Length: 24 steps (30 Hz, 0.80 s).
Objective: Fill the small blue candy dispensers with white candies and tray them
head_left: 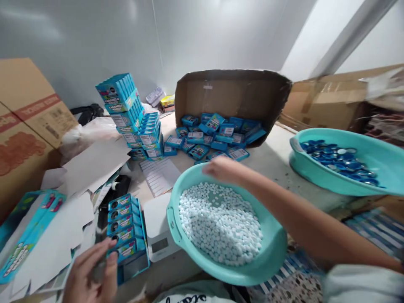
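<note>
My left hand (93, 271) is at the lower left with fingers curved and apart, beside the front pack in a blue tray (128, 271) of small blue packs (123, 227). My right hand (219, 167) is above the far rim of a turquoise basin (274, 252), fingers closed and blurred; what they hold, if anything, is hidden. Small white candies (224, 227) fill much of the basin's bottom. A white scale (159, 227) stands between the tray and the basin. Beyond my right hand, blue packs (217, 134) spill from an open cardboard box (233, 94).
Stacked blue packs (123, 105) rise at the back left. White card sheets (94, 162) and flat blue cartons (31, 235) lie left, near a large carton (31, 122). At right, another turquoise basin (385, 155) holds blue and silver discs (344, 162).
</note>
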Motion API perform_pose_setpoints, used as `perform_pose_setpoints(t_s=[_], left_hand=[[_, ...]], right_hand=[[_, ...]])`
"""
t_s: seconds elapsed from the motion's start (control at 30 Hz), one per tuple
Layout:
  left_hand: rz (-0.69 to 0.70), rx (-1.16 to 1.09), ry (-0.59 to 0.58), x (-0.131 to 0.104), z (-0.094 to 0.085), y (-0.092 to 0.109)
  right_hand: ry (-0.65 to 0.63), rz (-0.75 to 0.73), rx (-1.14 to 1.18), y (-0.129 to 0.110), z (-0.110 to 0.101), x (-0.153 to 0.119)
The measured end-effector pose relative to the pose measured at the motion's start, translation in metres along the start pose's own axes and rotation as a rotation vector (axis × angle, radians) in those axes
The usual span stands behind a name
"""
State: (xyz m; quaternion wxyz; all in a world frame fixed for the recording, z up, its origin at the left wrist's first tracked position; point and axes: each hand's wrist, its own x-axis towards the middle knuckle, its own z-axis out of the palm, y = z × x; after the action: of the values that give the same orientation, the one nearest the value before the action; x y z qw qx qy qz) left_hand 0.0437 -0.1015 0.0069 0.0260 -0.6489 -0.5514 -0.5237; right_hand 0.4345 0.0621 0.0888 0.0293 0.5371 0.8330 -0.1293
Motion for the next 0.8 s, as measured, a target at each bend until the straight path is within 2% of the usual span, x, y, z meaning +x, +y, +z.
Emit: perform_pose_setpoints(t_s=[0.03,0.07,0.13,0.2,0.3,0.4,0.5,0.57,0.6,0.67,0.7,0.73,0.77,0.8], left_hand=[[0.107,-0.032,-0.027,0.003,0.006,0.013],[0.211,-0.064,-0.064,0.007,0.011,0.024],[0.376,-0.115,-0.126,0.014,0.021,0.042],[0.470,-0.146,-0.187,0.018,0.029,0.052],[0.491,-0.154,-0.237,0.017,0.034,0.052],[0.450,-0.148,-0.265,0.012,0.034,0.045],[0.431,-0.185,-0.245,0.006,0.034,0.041],[0.412,-0.205,-0.227,0.004,0.039,0.045],[0.377,-0.203,-0.221,0.005,0.044,0.049],[0.241,-0.187,-0.205,0.011,0.057,0.061],[0.148,-0.187,-0.207,0.017,0.066,0.069],[0.076,-0.213,-0.223,0.024,0.076,0.078],[0.076,-0.266,-0.288,0.031,0.087,0.086],[0.116,-0.347,-0.443,0.038,0.099,0.093]], right_hand=[[0.117,0.109,-0.071,0.012,-0.013,0.019],[0.168,0.167,-0.094,0.023,-0.022,0.039],[0.165,0.237,-0.097,0.042,-0.026,0.077],[0.103,0.299,-0.081,0.053,-0.015,0.109],[0.045,0.382,-0.053,0.058,0.010,0.138],[0.059,0.391,-0.012,0.061,0.017,0.146],[0.109,0.347,0.046,0.065,0.005,0.129],[0.163,0.263,0.117,0.060,-0.005,0.101],[0.192,0.196,0.165,0.052,-0.008,0.082],[0.234,-0.066,0.427,0.028,-0.012,0.038],[0.184,-0.190,0.538,0.013,-0.012,0.015],[0.077,-0.306,0.616,-0.003,-0.011,-0.006],[-0.023,-0.394,0.675,-0.017,-0.008,-0.024],[-0.083,-0.448,0.722,-0.029,-0.004,-0.038]])
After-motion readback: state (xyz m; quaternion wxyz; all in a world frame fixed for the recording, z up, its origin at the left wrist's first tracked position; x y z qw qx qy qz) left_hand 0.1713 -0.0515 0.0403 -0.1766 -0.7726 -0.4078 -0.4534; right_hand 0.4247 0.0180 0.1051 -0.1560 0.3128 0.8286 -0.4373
